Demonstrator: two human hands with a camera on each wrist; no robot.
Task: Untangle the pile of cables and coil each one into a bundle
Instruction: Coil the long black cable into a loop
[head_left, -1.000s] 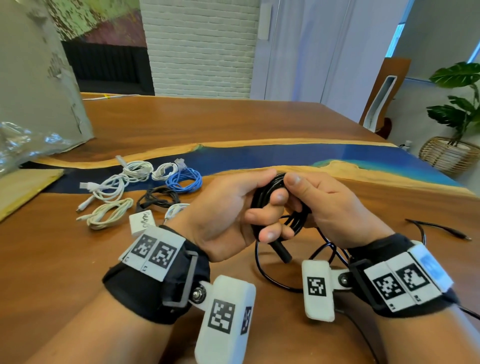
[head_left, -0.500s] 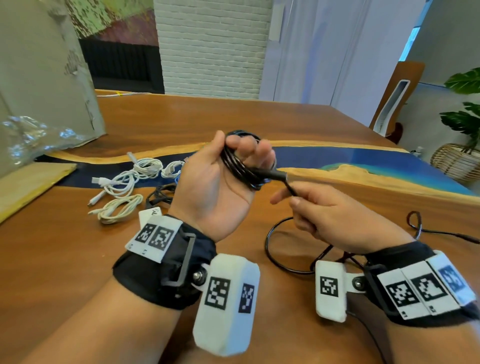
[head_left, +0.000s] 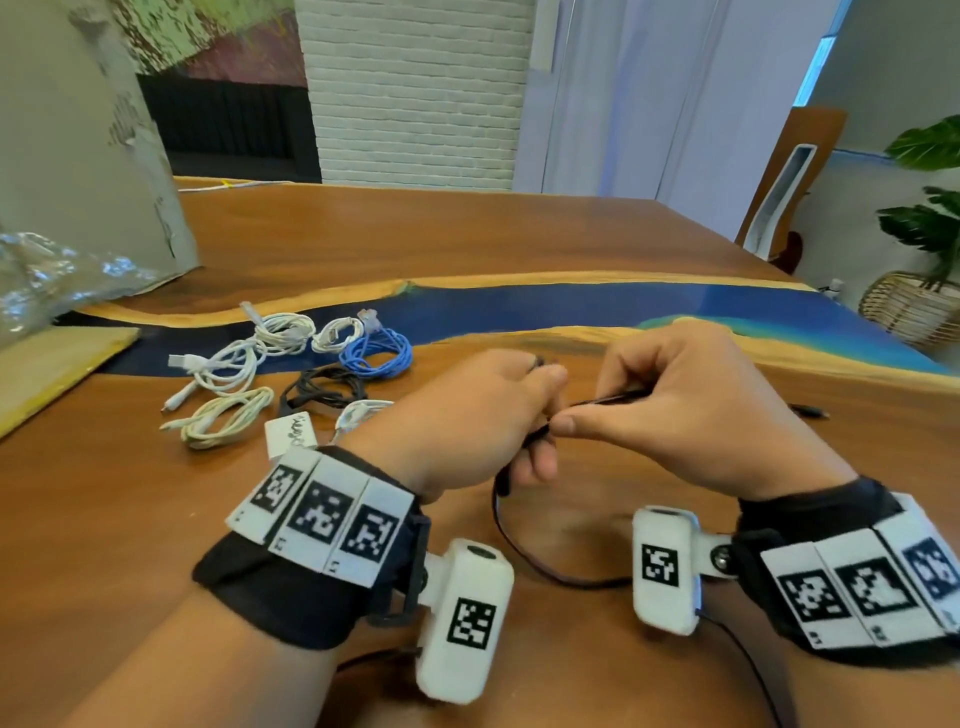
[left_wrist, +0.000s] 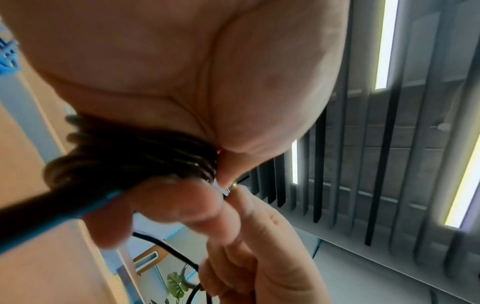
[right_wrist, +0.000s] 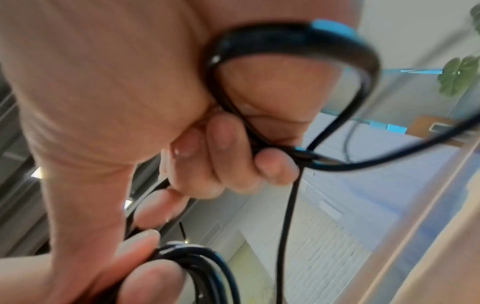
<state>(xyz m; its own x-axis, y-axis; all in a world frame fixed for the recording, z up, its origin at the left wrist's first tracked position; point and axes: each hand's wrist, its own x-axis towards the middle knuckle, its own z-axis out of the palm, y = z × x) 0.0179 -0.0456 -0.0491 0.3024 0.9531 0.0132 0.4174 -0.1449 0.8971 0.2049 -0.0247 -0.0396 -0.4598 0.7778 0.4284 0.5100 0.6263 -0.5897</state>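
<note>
Both hands meet over the table's near middle. My left hand (head_left: 498, 410) grips a coil of black cable (left_wrist: 130, 162), mostly hidden inside the fist in the head view. My right hand (head_left: 670, 400) pinches a free strand of the same black cable (head_left: 605, 399) beside the left fingers; its fingers curl round the strand (right_wrist: 262, 127). A slack loop of the black cable (head_left: 524, 556) hangs down to the table between the wrists. Its far end (head_left: 810, 411) lies on the wood to the right. The black coil (right_wrist: 207, 265) shows in the left fingers in the right wrist view.
Coiled bundles lie at the left: white cables (head_left: 244, 358), a cream one (head_left: 228, 415), a blue one (head_left: 376, 353), a black one (head_left: 322, 389) and a small white adapter (head_left: 291, 434). A plastic bag (head_left: 47, 280) and cardboard (head_left: 47, 374) sit far left. A chair (head_left: 784, 197) stands beyond the table.
My left hand, raised with the coil half a second ago, has dropped and turned palm down. My right hand has come in against it, bringing the strand to the coil.
</note>
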